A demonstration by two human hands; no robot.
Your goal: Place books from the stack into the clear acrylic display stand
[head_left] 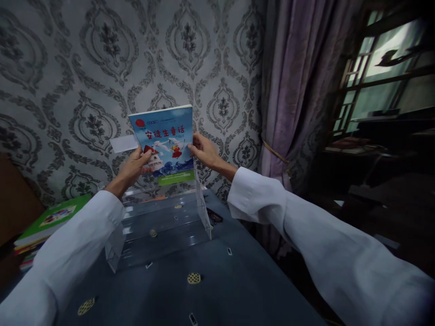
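Observation:
A blue picture-covered book with red Chinese characters and a green lower strip is held upright between both hands. My left hand grips its lower left edge, thumb on the front cover. At the right edge, my right hand pinches it, thumb in front and fingers behind. Below the book stands a clear plastic tiered rack on the dark table. The book's lower end overlaps the rack's back part in view; whether they touch I cannot tell. A white card-like piece sticks out left of the book.
A stack of books with a green one on top lies at the table's left. Sunglasses rest right of the rack. The blue-grey tablecloth meets patterned wallpaper; a purple curtain hangs at right.

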